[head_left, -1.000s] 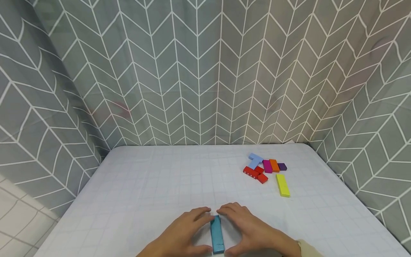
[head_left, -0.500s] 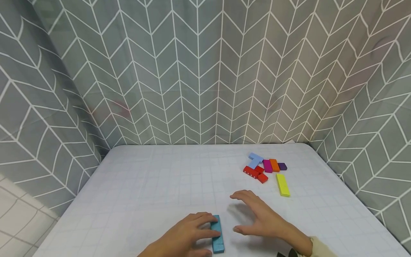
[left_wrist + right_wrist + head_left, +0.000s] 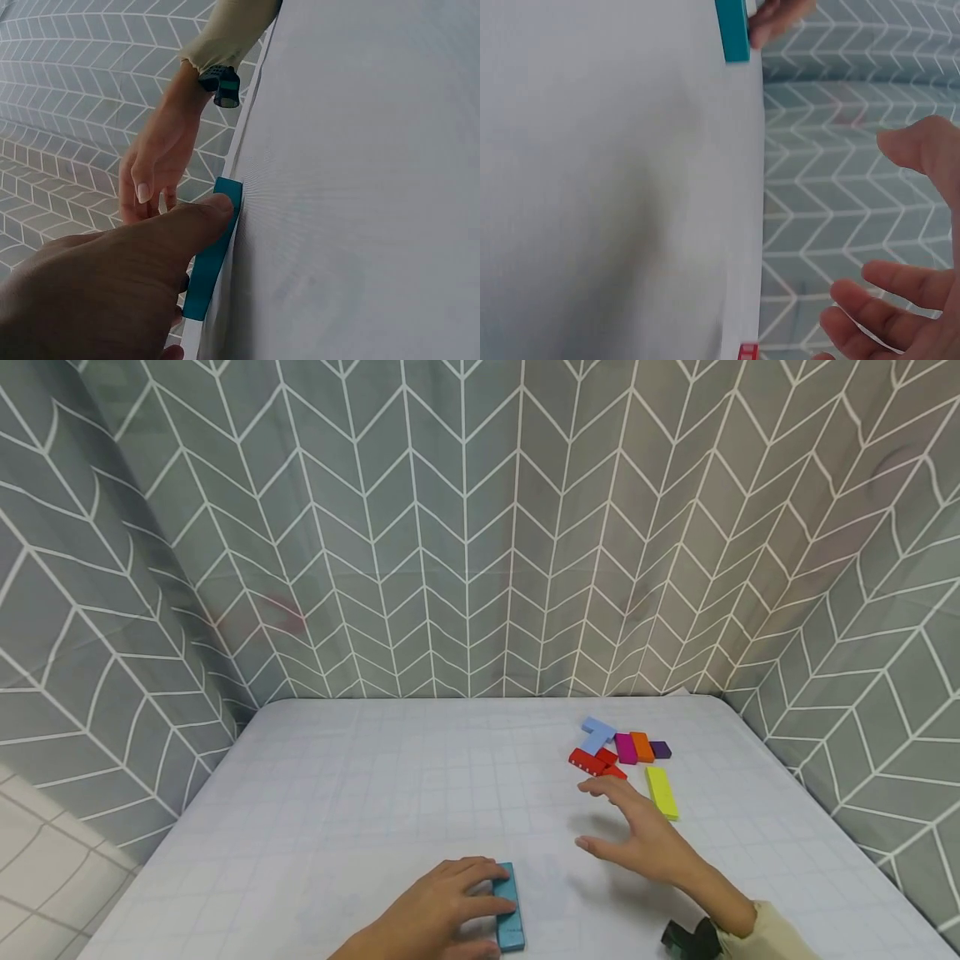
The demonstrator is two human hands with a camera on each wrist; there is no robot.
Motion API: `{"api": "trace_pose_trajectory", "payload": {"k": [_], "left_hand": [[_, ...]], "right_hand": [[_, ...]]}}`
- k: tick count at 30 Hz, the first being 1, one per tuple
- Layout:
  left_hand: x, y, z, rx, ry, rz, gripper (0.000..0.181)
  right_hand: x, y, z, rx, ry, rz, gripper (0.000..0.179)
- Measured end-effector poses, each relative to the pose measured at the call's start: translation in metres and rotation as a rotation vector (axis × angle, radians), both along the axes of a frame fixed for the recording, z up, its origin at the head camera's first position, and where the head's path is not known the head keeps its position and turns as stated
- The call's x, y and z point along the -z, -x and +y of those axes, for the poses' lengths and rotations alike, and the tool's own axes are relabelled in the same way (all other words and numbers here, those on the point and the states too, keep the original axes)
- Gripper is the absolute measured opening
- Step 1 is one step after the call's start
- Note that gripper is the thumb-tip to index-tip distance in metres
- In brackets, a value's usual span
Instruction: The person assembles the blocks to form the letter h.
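A long teal block (image 3: 510, 920) lies on the white table near its front edge. My left hand (image 3: 442, 910) rests on it, two fingertips on its top and the thumb along its left side; in the left wrist view the thumb overlaps the teal block (image 3: 214, 255). My right hand (image 3: 637, 839) is held over the table, thumb and fingers spread with nothing between them. Its fingertips are close to a group of red blocks (image 3: 588, 762) and overlap part of one. The yellow block (image 3: 661, 792) lies just beyond its knuckles.
At the back right of the table (image 3: 337, 802) lie a light blue T-shaped piece (image 3: 597, 735), a magenta block (image 3: 626, 748), an orange block (image 3: 642, 747) and a dark purple block (image 3: 661, 749). A grey patterned curtain (image 3: 465, 527) surrounds the table at the back and sides.
My right hand has left the teal block's side and moved right and forward toward the coloured blocks. The left fingers have come over the top of the teal block, which stays in place.
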State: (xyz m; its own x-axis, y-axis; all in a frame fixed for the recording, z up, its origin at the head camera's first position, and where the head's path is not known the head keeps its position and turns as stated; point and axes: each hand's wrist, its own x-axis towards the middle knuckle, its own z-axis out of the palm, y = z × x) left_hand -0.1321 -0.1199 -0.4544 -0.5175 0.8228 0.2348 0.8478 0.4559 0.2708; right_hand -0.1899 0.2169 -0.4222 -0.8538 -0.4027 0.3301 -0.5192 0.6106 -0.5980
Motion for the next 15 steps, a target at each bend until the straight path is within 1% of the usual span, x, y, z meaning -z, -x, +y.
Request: {"api": "trace_pose_trajectory", "payload": {"k": [6,13,15], "left_hand": [[0.002,0.000,0.000,0.003,-0.020,0.027,0.041],[0.003,-0.001,0.000,0.007,-0.043,0.042,0.040],[0.003,-0.001,0.000,0.009,-0.048,0.047,0.040]], "right_hand": [[-0.001,0.008,0.013,0.067,0.001,0.006,0.062],[0.000,0.017,0.027,0.072,0.007,0.085,0.052],[0.001,0.020,0.031,0.081,0.006,0.092,0.050]]}}
